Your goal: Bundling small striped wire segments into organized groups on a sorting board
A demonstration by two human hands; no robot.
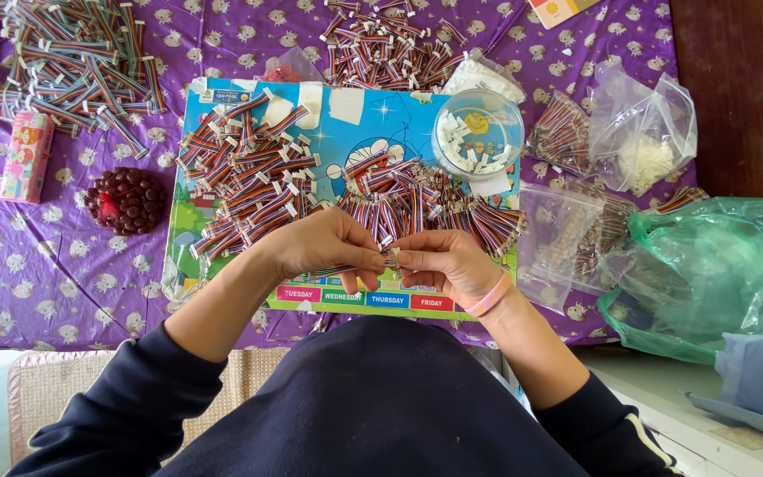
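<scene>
A dark wooden table (735, 97) is covered by a purple cloth (72, 265) printed with small pale animals. On the cloth are laid a blue cartoon board (399, 119), heaps of striped ribbon cables at the top left (72, 57) and top centre (381, 44), a pink carton (26, 155), a dark red beaded ball (127, 200), clear plastic bags (642, 132) at the right and a green plastic bag (717, 274) at the right edge.

Bright even daylight, soft shadows, sharp focus, slight edge distortion.
</scene>
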